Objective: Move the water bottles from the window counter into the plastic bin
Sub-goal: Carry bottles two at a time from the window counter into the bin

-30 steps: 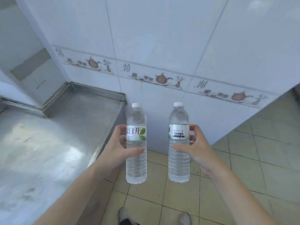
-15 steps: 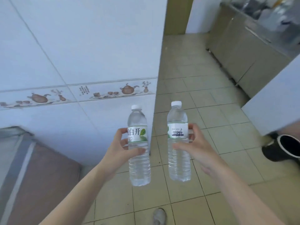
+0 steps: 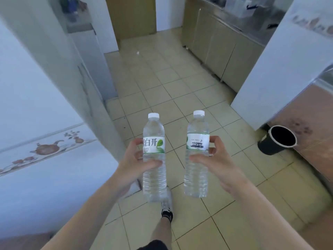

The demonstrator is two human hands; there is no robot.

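Right now each hand carries one clear water bottle upright in the air above a tiled floor (image 3: 158, 91), with no counter or bin under them. On the left, the left hand (image 3: 133, 165) wraps around the middle of the left bottle (image 3: 154, 159): its thumb presses across the front just below the label and its fingers curl around the far side, closed on the plastic. That bottle has a white cap and a white and green label with printed characters and a leaf. On the right, the right hand (image 3: 214, 159) grips the right bottle (image 3: 197, 156) the same way, thumb across the front under the label and fingers bent around the right side at label height. Its label faces the camera with small print and a barcode. The two bottles stand side by side, near each other but apart, both full or nearly full of water. Below them a leg and a shoe (image 3: 167, 204) show on the floor. A white tiled wall (image 3: 36, 123) with a teapot border runs along the left, and a black bucket (image 3: 276, 140) sits on the floor at the right, beside a metal counter (image 3: 306, 109).
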